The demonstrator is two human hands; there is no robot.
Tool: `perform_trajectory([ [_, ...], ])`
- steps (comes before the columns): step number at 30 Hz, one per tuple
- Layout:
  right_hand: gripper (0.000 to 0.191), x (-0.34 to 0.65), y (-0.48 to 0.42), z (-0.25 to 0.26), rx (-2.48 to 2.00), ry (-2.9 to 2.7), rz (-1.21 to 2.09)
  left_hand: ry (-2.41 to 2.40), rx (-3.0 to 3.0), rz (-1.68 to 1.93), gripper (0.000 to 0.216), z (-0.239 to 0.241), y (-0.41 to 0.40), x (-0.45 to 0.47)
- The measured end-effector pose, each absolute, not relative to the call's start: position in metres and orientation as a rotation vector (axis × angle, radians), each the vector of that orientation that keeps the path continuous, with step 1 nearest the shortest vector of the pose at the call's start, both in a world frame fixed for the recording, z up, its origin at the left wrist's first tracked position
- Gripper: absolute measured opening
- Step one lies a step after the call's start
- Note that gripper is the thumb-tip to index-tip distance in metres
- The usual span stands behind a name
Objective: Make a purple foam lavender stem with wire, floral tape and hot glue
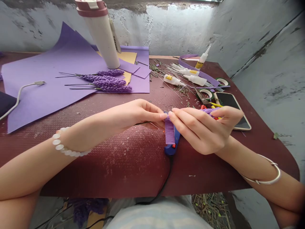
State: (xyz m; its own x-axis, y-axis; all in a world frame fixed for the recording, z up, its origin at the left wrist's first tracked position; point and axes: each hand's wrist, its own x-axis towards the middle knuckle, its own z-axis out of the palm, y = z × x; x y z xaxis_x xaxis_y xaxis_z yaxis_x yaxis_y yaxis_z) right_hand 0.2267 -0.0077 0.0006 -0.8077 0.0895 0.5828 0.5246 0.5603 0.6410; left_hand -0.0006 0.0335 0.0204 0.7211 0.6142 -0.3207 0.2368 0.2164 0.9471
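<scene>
My left hand (pixel 140 114) and my right hand (pixel 202 128) meet over the middle of the dark red table (pixel 114 159). Both pinch a fringed purple paper strip (pixel 169 131) that hangs down between the fingertips. The left fingers also grip a thin dark wire stem (pixel 144 122) at the strip's top. More of the purple strip (pixel 211 110) trails over my right hand's fingers. A blue glue gun (pixel 173 144) lies on the table just under the hands, its black cord (pixel 164 187) running off the near edge.
Three finished purple paper lavender stems (pixel 107 82) lie on purple paper sheets (pixel 47 86) at the back left. A white tumbler (pixel 102 35) stands behind them. Glue bottles (pixel 188 76), tape rolls (pixel 206 93), scissors (pixel 202 97) and a phone (pixel 232 109) sit at right. Grey walls close in behind and right.
</scene>
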Motion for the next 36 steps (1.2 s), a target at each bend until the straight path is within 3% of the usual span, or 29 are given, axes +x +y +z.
perform_trajectory([
  [16,0.011,0.222,-0.009,-0.002,-0.488,-2.262,-1.116,0.775,1.450,0.303,0.015,0.024,0.034,0.001],
  [28,0.028,0.212,-0.005,0.001,-0.938,-2.285,-0.375,1.010,1.913,0.440,0.021,0.027,0.029,0.003],
  [36,0.015,0.210,-0.007,0.001,-1.008,-2.414,-0.246,1.100,2.135,0.548,0.018,0.020,0.019,0.008],
])
